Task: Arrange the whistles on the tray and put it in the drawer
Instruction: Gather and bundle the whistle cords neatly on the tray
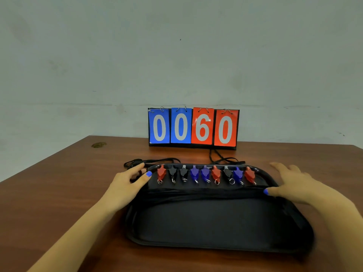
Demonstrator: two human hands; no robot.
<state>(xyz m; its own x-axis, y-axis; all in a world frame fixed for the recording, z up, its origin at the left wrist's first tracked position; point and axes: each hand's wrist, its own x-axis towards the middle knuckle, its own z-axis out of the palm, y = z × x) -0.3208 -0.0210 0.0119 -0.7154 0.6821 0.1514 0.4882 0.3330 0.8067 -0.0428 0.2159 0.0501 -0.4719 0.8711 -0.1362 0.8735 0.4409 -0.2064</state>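
My left hand sits at the tray's ten o'clock corner, fingers straight and loose, thumb tip lying on the rim beside the first red whistle; it grips nothing. Black cords trail off past my fingertips onto the table, toward eleven o'clock. Along the far rim, at twelve o'clock from the tray's middle, nine whistles stand in a row: red, black, black, blue, blue, red, black, blue, red, each with a small ring at its near end. Their cords seem to lie bunched in a dark band just in front of them, though black on black I cannot tell much there. Behind the row, at twelve o'clock again, the scoreboard reads 0060. My right hand rests at the tray's two o'clock corner, fingers spread and flat, thumb tip on the rim, holding nothing either. I judge the arranging done and the lift into the drawer next; no drawer is in view. The tray looks a stiff, smooth, shallow thing, light even when loaded. The whistles are small hard plastic and would slide or tip if I tilt it. I would take it by the two short ends, at nine and three o'clock, thumbs over the rim and fingers beneath, keep it level, and gather the stray cords first so that they do not snag.
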